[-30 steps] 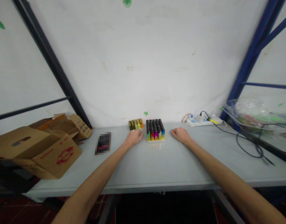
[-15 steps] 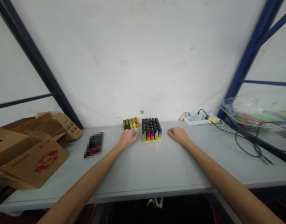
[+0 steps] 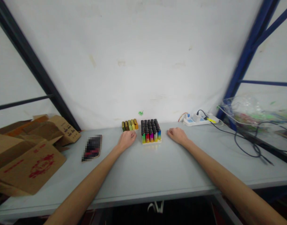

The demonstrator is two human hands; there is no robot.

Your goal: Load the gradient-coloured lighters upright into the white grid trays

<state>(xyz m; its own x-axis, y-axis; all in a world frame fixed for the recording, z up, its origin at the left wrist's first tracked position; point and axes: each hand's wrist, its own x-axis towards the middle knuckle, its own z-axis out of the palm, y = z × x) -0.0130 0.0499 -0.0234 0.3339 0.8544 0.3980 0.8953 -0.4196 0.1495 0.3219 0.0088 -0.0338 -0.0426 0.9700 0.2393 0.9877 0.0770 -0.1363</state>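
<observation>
Both hands of the person rest on the grey counter [image 3: 157, 172], one on each side of a white tray [image 3: 152, 143] which is full of lighters [image 3: 150, 129] with black tops, standing upright in rows. The left hand [image 3: 127, 139] is a little apart from this tray, just in front of a smaller group of yellow and green lighters [image 3: 130, 125]; whether it touches them, I cannot tell. Its fingers are curled inward, as in a loose fist. The right hand [image 3: 177, 135] lies near the other side of the tray, its fingers folded narrow too (if either palm hides something, I cannot see it). Farther left are a dark flat object [image 3: 92, 148], which is blurred, and open cardboard boxes [image 3: 40, 165]. At the right, a power strip [image 3: 201, 122] lies beside the wall [image 3: 143, 62].
</observation>
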